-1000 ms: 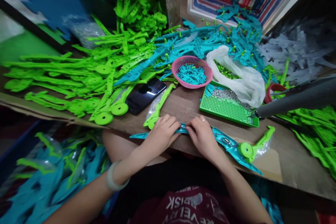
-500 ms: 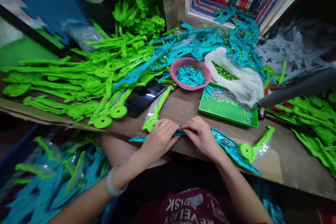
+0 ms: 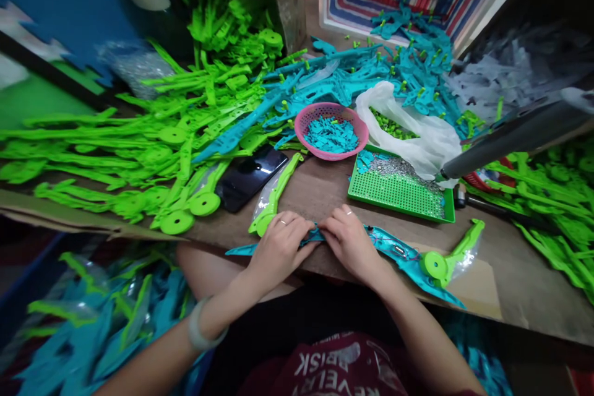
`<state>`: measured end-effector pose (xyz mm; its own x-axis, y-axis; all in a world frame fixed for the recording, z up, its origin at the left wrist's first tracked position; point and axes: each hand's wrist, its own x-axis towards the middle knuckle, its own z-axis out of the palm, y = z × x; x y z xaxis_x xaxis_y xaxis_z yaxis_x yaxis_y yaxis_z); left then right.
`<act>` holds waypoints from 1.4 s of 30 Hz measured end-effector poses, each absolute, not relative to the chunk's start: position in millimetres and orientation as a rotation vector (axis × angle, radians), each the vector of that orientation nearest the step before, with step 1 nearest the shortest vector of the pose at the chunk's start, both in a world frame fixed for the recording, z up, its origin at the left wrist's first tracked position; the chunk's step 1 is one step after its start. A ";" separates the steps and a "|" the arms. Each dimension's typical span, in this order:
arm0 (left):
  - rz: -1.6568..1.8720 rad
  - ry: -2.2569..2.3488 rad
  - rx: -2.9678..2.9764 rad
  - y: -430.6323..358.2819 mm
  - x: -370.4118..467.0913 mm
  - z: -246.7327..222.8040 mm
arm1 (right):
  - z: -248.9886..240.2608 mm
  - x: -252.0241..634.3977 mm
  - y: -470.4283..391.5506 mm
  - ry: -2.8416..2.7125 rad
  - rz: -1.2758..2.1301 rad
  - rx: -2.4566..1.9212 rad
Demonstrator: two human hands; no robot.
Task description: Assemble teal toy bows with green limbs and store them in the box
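A long curved blue plastic shell (image 3: 398, 249) lies along the front edge of the table, its open inside showing thin wires and a small metallic part. My left hand (image 3: 282, 246) is closed on its left half, fingers bent over the rim. Close beside it, my right hand (image 3: 349, 240) pinches near the shell's middle; whatever lies under those fingertips is hidden. A lime-green arm with a round disc and clear film (image 3: 448, 263) sits at the shell's right end. Another lime-green arm (image 3: 277, 192) rests just beyond my left hand.
Behind my hands stand a pink basket (image 3: 301, 136) of small blue pieces and a green tray (image 3: 394, 193) with tiny metal parts. A black phone (image 3: 250, 176) lies left, beside heaped lime-green parts (image 3: 158, 136). A dark screwdriver-like tool (image 3: 510, 136) juts in from the right.
The camera view has shifted slightly. My right hand has moved a little left along the shell, fingers curled more tightly; my left hand keeps its hold.
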<state>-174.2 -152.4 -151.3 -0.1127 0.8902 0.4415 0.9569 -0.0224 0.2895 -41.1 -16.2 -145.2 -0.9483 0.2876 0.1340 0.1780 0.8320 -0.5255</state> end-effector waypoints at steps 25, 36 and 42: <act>-0.678 -2.007 -2.055 -154.5 -172.6 -152.0 | -142.4 -29.2 -19.5 -2.853 0.443 -0.462; -0.735 -1.982 -1.985 -155.9 -170.1 -154.3 | -144.4 -38.1 -24.7 -2.854 0.365 -0.482; -0.985 -2.195 -2.070 -155.8 -177.3 -148.9 | -142.7 -34.6 -21.7 -2.840 0.578 -0.418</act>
